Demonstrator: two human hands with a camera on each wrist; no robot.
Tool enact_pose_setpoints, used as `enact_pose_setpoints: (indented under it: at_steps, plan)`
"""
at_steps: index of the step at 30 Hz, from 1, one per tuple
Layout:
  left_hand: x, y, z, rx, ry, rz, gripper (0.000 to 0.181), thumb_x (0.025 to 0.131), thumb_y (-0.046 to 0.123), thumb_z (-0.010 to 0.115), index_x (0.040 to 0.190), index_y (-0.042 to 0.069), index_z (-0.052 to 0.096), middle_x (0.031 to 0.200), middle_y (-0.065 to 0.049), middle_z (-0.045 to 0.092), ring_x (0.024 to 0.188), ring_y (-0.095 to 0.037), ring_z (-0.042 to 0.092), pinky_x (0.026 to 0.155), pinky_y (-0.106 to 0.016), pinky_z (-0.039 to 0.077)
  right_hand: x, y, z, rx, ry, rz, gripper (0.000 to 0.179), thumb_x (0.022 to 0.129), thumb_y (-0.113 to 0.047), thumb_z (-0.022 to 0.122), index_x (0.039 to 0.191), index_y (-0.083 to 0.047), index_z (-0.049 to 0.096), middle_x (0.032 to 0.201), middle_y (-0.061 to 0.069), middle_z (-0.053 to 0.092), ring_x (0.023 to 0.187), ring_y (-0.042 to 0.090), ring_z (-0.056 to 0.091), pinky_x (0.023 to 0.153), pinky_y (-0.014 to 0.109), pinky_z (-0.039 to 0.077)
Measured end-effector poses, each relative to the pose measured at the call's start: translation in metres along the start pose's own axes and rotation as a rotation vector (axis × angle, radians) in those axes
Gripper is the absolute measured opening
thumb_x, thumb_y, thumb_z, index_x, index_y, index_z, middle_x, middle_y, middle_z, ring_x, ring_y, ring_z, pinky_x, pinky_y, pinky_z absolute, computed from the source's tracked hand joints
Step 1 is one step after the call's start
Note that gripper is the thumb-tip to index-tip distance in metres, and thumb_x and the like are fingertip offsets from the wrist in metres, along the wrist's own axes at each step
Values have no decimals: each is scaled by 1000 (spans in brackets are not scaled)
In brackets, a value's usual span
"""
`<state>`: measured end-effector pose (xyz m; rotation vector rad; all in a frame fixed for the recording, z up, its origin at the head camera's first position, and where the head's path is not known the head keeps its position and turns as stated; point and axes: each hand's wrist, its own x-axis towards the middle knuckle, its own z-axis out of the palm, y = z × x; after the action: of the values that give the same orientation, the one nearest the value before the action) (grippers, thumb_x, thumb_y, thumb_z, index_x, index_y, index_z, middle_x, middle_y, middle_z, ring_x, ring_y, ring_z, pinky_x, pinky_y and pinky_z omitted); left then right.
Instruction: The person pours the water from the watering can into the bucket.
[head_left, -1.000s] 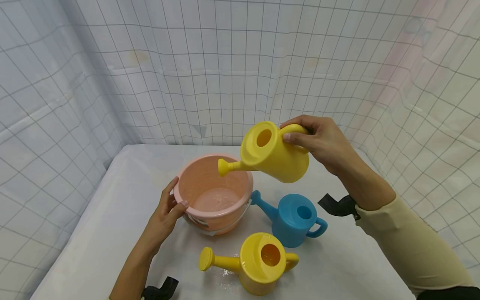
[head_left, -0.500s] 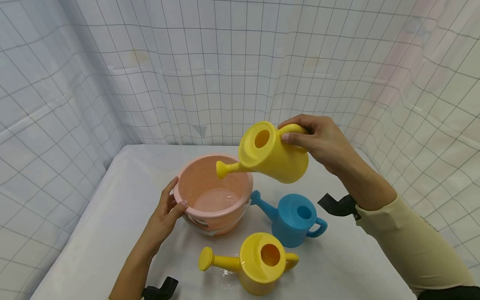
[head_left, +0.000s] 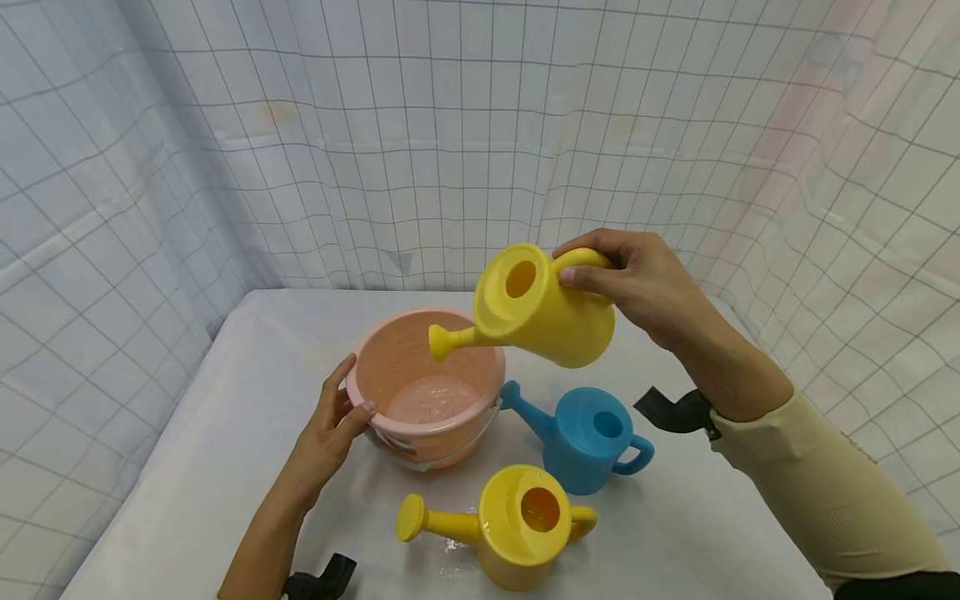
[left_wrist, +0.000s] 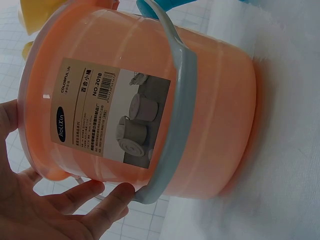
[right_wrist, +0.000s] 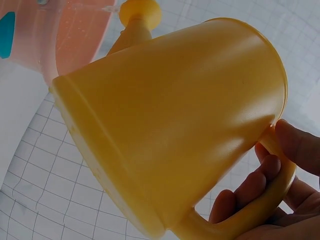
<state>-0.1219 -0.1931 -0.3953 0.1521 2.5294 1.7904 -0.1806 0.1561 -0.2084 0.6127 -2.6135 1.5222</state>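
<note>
My right hand [head_left: 633, 279] grips the handle of a yellow watering can [head_left: 570, 321], raised and tilted with its spout over a pink bucket [head_left: 386, 354]. In the right wrist view a thin stream of water [right_wrist: 102, 8] leaves the can's spout. Fingers curl round the can's handle [right_wrist: 267, 202] there. My left hand [head_left: 326, 429] holds the bucket's left rim, thumb on the rim and fingers along the outside. Shallow water [head_left: 431, 400] shows at the bucket's bottom. The left wrist view shows the bucket's label [left_wrist: 107, 112] and its grey handle hanging down [left_wrist: 182, 110].
A blue watering can [head_left: 581, 450] stands just right of the bucket, its spout by the bucket's side. Nearer me stands a second yellow watering can [head_left: 517, 542] with liquid inside and wet spots by it. Grid-patterned curtains [head_left: 450, 167] surround the white table [head_left: 247, 375].
The raised watering can has shifted slightly left and tipped a little further, its spout lower over the bucket. My left hand and the other cans stay where they were.
</note>
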Motion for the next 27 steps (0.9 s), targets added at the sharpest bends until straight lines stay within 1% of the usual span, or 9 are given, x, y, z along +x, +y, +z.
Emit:
enact_pose_setpoints:
  at_steps: [7,13,22,27]
  plan:
    - [0,0,0,9,1,0,66,99,32,47,147,48,5,151,-17,27,135,-35,36,103,-47,39,0,-3,1,-9,3,15,28,89,-27,65,112,-10,67,106,6,66,88,22,59,77,25,53]
    - [0,0,0,-3,1,0,67,99,32,47,147,48,4,152,-18,26,136,-37,35,105,-55,36,-1,-6,1,-12,2,15,29,89,-26,65,113,-10,66,106,8,66,89,22,58,78,25,52]
    - [1,-1,-1,-17,-5,-6,68,98,34,48,147,48,4,153,-18,23,138,-38,32,106,-58,34,1,-7,3,-8,-5,3,28,89,-25,65,112,-9,67,106,8,66,89,22,59,78,25,52]
    - [1,-2,-1,-18,-6,-3,68,98,32,48,147,47,4,154,-17,22,138,-38,32,106,-58,35,1,-7,3,-11,-9,1,28,89,-25,65,113,-9,66,106,8,66,90,22,58,78,25,52]
